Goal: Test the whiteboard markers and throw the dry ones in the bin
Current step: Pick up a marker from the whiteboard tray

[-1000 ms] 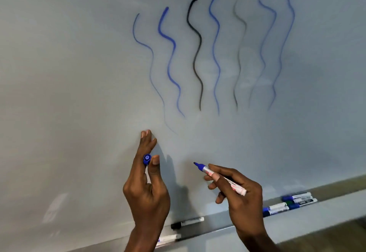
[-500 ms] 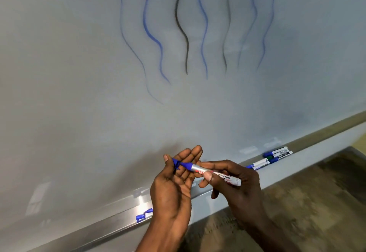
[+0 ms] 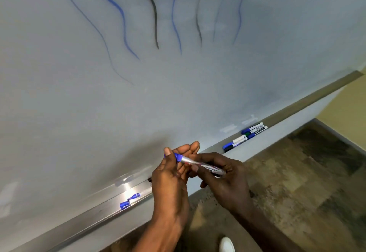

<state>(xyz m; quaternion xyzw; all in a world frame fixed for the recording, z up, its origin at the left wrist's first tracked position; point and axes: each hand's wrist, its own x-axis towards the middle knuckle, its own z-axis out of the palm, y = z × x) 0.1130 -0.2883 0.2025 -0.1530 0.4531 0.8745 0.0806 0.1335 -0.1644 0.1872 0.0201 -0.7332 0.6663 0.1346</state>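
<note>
The left hand (image 3: 170, 184) hides the marker's (image 3: 200, 163) tip and part of the tray (image 3: 83, 224). The picture's top edge cuts off the wavy test lines (image 3: 156, 14). Print on the markers near the tray's right end (image 3: 245, 136) is too small to read.

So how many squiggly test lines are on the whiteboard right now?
7, side by side on the whiteboard, left to right: thin blue, thick blue, black, mid blue, grey, faint blue, far-right blue. Their tops run out of view.
</note>
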